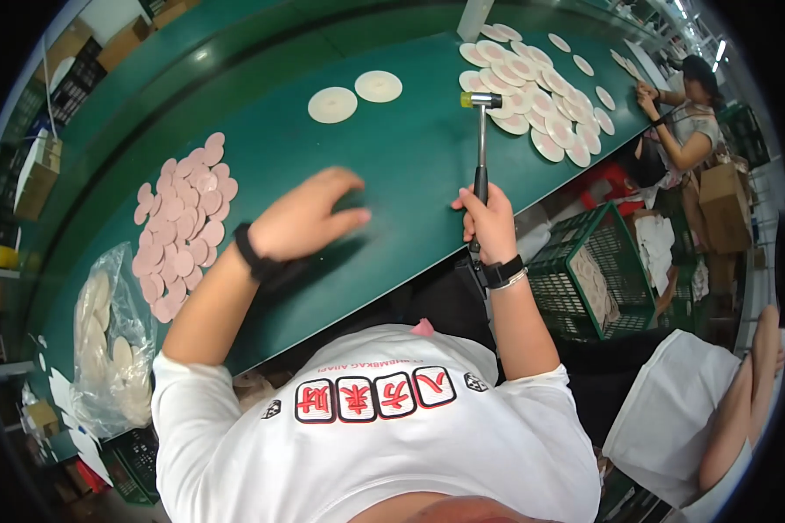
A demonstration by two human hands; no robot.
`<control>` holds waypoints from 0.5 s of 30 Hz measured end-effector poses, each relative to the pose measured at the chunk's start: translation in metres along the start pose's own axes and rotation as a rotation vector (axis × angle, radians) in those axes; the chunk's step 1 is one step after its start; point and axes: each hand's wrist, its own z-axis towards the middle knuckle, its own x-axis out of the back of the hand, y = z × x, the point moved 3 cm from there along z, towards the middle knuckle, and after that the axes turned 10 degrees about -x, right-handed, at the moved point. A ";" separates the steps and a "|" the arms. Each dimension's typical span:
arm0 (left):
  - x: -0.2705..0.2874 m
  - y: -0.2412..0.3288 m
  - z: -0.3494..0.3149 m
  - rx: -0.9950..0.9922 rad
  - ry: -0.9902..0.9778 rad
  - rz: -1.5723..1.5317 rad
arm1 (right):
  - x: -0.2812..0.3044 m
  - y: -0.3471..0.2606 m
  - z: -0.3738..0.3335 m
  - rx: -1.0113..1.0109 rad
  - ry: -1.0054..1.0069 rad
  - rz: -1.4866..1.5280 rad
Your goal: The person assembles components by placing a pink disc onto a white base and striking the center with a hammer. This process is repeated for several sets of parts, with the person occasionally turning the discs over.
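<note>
My right hand (490,222) is wrapped round the black grip of a small two-faced mallet (481,139). The mallet stands head up, with one yellow face and one black face at its top. Over the green work surface (410,174), my left hand (310,218) is held with thumb and fingers apart and nothing visible in it; its fingertips are slightly blurred. Beyond it lie two cream discs, a nearer one (332,105) and a farther one (378,86). Left of that hand spreads a heap of pink discs (183,213).
White discs with pink centres (541,91) are heaped at the far right. A clear plastic bag (113,349) of pale discs lies at left. A green crate (597,270) stands below the table's right edge. One person (689,131) works farther along; another person's arm (741,410) shows lower right.
</note>
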 end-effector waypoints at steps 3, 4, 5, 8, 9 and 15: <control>0.002 -0.043 0.059 0.123 0.013 0.331 | -0.001 0.006 0.004 0.014 -0.010 0.004; 0.003 -0.056 0.079 0.182 -0.004 0.384 | -0.002 0.006 0.003 0.023 0.020 -0.034; 0.001 -0.064 0.096 0.175 -0.001 0.393 | -0.004 0.006 0.003 0.035 0.051 -0.074; -0.006 -0.082 0.134 0.261 0.017 0.641 | -0.003 0.008 0.000 0.054 0.088 -0.127; -0.008 -0.086 0.141 0.287 -0.011 0.650 | -0.003 0.009 0.000 0.048 0.090 -0.146; -0.019 -0.081 0.130 0.355 -0.211 0.597 | -0.004 0.013 0.000 0.007 0.060 -0.187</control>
